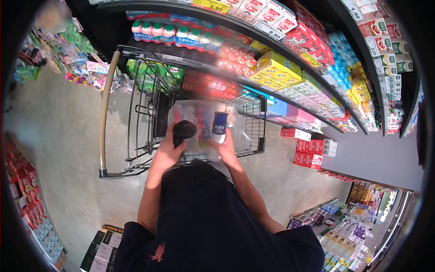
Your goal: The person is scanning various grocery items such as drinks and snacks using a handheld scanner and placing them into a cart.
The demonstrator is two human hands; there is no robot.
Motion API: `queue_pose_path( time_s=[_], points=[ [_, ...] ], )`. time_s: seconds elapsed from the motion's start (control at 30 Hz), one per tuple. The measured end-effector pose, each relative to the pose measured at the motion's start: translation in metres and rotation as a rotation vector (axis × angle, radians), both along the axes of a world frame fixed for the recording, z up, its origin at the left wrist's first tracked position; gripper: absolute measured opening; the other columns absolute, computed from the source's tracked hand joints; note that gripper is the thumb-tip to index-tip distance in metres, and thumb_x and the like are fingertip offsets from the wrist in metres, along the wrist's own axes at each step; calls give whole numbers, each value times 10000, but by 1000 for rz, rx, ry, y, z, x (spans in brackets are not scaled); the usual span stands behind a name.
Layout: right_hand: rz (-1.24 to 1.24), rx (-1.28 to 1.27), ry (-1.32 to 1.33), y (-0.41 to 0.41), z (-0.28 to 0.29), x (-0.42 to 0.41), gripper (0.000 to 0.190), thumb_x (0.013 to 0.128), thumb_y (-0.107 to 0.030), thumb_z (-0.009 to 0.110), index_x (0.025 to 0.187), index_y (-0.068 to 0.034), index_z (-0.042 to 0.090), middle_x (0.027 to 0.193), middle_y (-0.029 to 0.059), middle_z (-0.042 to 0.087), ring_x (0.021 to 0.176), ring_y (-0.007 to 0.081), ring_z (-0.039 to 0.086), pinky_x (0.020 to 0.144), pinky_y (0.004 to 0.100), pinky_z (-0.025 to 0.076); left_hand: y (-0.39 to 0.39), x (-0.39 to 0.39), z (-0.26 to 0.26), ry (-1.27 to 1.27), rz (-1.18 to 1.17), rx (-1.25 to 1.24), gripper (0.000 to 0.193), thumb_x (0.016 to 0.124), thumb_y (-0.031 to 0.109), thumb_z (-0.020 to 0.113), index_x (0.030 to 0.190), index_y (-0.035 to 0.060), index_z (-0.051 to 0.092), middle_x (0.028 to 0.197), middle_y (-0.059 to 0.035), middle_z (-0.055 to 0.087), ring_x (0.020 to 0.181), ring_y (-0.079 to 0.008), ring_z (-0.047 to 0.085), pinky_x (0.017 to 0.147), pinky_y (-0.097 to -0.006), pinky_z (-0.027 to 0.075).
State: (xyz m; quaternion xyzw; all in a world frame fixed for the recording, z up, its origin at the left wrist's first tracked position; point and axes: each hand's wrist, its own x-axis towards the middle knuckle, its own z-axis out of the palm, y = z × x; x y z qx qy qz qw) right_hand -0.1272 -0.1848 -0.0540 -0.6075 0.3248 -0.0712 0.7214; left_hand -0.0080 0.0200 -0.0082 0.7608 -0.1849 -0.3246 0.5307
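My left hand (163, 154) grips a black handheld device (184, 130), which looks like a barcode scanner, over the near side of a wire shopping cart (262, 103). In my right hand (228, 146) is a white bottle with a dark blue cap and label (220, 125), which bears writing. Both hands are above a translucent plastic bag (178, 107) inside the cart. Packaged goods with red and blue wrapping (204, 124) show through the bag. Part of its contents is hidden by my hands and the bottle.
The cart's tan handle (108, 112) lies to the left. Beyond the cart, a shelf edge (204, 64) carries bottled drinks (154, 32) and yellow cartons (278, 69). Red boxes (307, 153) stand at the right. Stacked cartons (103, 250) are at lower left on the tiled floor (68, 136).
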Motion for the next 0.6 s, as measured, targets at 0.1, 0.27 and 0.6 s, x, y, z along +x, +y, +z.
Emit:
queue_pose_path(
  time_s=[0.1,0.27,0.6],
  points=[
    [2,2,-2,-1,-3,1,543,799,-2,747,1256,-25,455,1097,57,609,998,142,588,892,310,480,3,3,2,3,8,81,743,870,161,648,1471,14,237,1119,-304,625,1059,-479,604,891,-437,483],
    [-19,32,-7,-7,0,8,421,869,-71,698,1239,-45,498,1104,48,612,991,142,581,898,315,470,4,0,-4,93,8,99,748,856,191,653,1463,26,249,1079,-318,622,1043,-487,599,866,-449,491],
    [198,-283,-112,-34,118,108,590,709,3,816,1209,-66,510,1106,44,630,990,145,623,911,323,502,5,5,-24,30,-10,4,782,879,215,655,1487,14,206,921,-187,642,772,-302,643,700,-375,506]
  ],
)
